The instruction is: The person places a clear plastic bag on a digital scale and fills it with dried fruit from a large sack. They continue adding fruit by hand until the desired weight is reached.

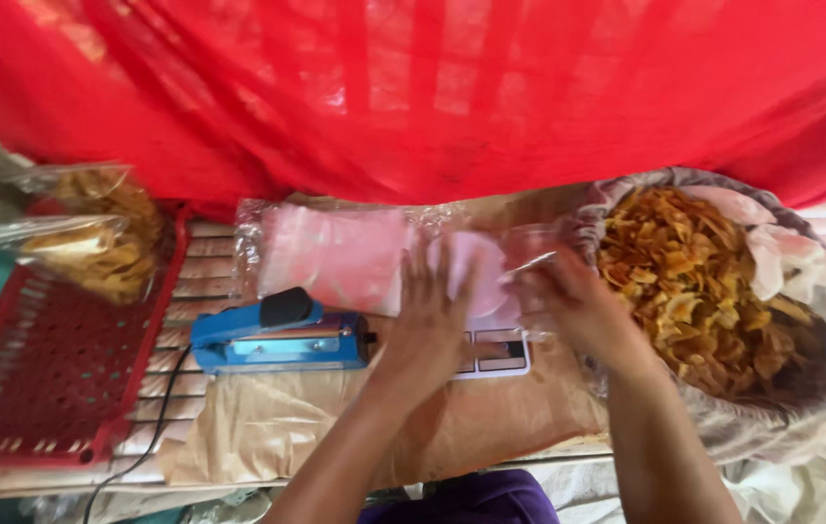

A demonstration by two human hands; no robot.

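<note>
Holding a clear plastic bag (519, 254) in the middle of the frame, the right hand (578, 301) pinches its edge while the left hand (427, 315) lies flat and wide on the pink bag stack (335, 254). The chip basket (820, 388) sits at right, the blue sealer (277, 335) at left. The thin bag could slip or tear if tugged hard

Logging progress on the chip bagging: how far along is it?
Done: a few filled clear bags sit in the red crate. In hand: left hand and right hand work an empty clear bag at the stack. Left: the sack of chips looks full; the blue sealer is untouched.
</note>
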